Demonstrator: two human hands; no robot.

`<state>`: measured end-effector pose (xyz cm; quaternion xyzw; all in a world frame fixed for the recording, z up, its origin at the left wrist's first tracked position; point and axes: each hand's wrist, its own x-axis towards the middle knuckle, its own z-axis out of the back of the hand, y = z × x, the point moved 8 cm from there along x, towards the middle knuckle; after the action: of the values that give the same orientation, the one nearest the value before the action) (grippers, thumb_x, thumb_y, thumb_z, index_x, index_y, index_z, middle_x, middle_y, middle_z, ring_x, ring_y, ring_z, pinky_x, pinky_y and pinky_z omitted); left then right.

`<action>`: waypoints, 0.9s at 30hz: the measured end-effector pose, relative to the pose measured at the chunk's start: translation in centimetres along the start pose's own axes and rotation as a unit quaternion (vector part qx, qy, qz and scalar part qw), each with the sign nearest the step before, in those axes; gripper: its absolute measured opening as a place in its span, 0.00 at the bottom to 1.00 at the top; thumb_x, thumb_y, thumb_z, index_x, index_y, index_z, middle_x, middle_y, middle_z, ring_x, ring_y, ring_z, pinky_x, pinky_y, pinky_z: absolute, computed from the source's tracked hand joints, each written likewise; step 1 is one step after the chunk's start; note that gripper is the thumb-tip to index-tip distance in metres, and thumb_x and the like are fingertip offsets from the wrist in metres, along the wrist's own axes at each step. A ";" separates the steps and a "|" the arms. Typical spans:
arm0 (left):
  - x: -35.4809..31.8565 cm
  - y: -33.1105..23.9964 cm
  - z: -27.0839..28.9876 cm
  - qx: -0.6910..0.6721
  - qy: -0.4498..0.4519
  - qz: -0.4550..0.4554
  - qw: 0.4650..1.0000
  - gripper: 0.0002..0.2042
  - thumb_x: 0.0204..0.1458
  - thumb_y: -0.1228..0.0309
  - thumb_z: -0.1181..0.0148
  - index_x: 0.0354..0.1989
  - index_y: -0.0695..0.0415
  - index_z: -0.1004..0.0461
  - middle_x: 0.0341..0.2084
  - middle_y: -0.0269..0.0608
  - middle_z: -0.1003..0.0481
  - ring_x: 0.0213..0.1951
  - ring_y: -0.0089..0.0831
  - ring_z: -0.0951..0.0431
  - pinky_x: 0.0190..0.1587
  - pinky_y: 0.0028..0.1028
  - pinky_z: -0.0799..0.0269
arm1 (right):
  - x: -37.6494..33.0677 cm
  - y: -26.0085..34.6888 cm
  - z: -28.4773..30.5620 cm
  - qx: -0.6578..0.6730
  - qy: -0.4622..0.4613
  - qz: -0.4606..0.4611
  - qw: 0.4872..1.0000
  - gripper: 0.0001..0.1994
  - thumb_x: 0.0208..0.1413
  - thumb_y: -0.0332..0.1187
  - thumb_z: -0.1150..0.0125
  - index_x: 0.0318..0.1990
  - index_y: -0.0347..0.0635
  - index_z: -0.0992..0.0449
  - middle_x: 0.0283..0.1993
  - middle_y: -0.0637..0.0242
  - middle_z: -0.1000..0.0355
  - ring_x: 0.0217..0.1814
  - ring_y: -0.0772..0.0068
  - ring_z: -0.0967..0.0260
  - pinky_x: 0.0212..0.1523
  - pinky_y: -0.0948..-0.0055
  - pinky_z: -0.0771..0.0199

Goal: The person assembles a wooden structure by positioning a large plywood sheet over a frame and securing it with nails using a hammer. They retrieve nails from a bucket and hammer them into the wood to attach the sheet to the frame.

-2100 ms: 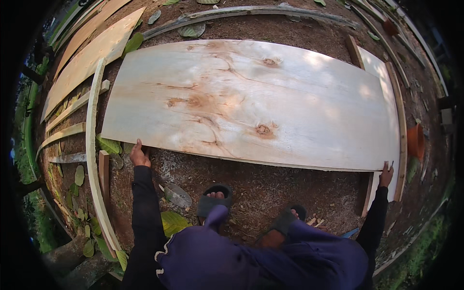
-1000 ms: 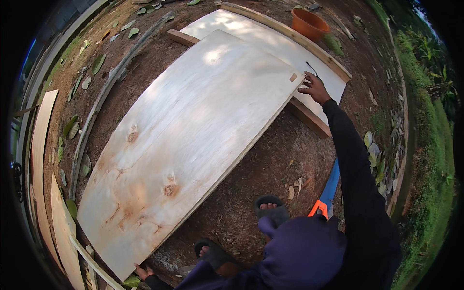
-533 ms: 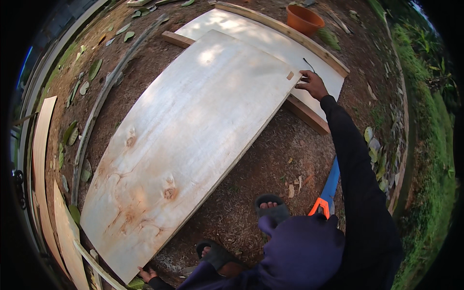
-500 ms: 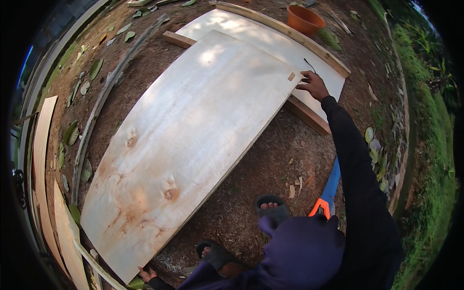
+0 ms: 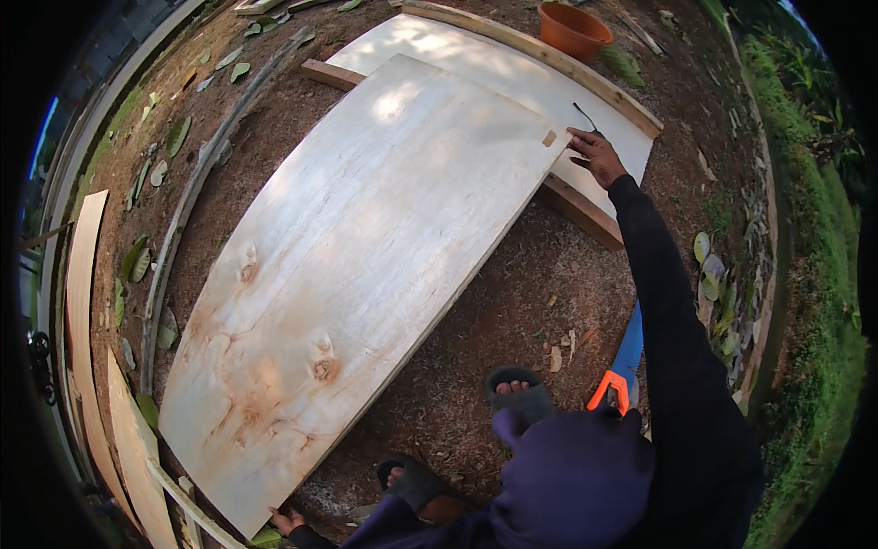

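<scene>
A large pale plywood sheet (image 5: 366, 229) with brown knots at its near end lies slantwise in front of me. My right hand (image 5: 599, 157) grips its far right corner, beside a small brown patch, with the arm stretched out. At the near corner, low in the picture, my left hand (image 5: 285, 522) holds the edge, its fingers partly hidden under the board. Beneath the sheet's far end, a second pale board (image 5: 485, 69) shows, along with a wooden batten (image 5: 583, 215) sticking out on both sides. A thin dark object (image 5: 583, 117) rises near my right hand.
A handsaw (image 5: 624, 357) with blue blade and orange handle lies right of my sandalled feet (image 5: 519, 393). An orange-brown bucket (image 5: 574, 35) stands beyond a long timber (image 5: 540, 57). Left are a grey pole (image 5: 197, 188) and narrow wood strips (image 5: 84, 302). Leaves and chips litter the soil.
The whole picture has shifted slightly. Both hands keep their places on the plywood sheet, and no clear movement of the sheet itself shows.
</scene>
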<state>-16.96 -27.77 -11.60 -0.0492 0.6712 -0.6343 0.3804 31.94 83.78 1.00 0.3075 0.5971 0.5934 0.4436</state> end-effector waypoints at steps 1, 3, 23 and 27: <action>0.0 0.3 0.0 0.007 -0.007 0.011 1.000 0.29 0.64 0.53 0.38 0.62 0.67 0.30 0.57 0.45 0.23 0.45 0.35 0.22 0.47 0.33 0.23 | 0.1 -0.5 0.3 0.019 -0.009 -0.002 1.000 0.22 0.69 0.41 0.42 0.66 0.45 0.28 0.61 0.67 0.28 0.64 0.71 0.32 0.63 0.62 0.31; 1.9 -1.4 0.2 -0.009 0.048 0.031 0.998 0.27 0.64 0.55 0.38 0.63 0.62 0.31 0.57 0.41 0.23 0.54 0.36 0.24 0.57 0.37 0.28 | 0.5 -1.1 -0.5 0.053 -0.024 0.004 0.998 0.21 0.69 0.40 0.42 0.66 0.45 0.27 0.60 0.68 0.28 0.64 0.72 0.33 0.63 0.63 0.32; 1.5 -1.2 -0.4 -0.060 0.058 0.035 0.996 0.26 0.68 0.58 0.45 0.63 0.70 0.33 0.59 0.50 0.26 0.58 0.46 0.26 0.66 0.43 0.33 | 1.7 -0.6 -1.0 0.103 -0.083 -0.016 0.991 0.13 0.62 0.39 0.35 0.50 0.42 0.19 0.47 0.71 0.24 0.48 0.72 0.27 0.50 0.63 0.19; -0.2 -0.9 -0.6 -0.045 0.021 0.028 0.998 0.26 0.68 0.58 0.45 0.64 0.70 0.33 0.59 0.50 0.25 0.59 0.45 0.26 0.67 0.43 0.34 | 1.3 -0.6 -0.9 0.101 -0.096 -0.007 0.990 0.14 0.62 0.37 0.35 0.49 0.38 0.19 0.46 0.68 0.23 0.44 0.70 0.25 0.47 0.64 0.17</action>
<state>-17.52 -27.30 -10.80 -0.0339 0.7081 -0.5935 0.3811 30.67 84.50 0.11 0.4021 0.6109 0.4950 0.4692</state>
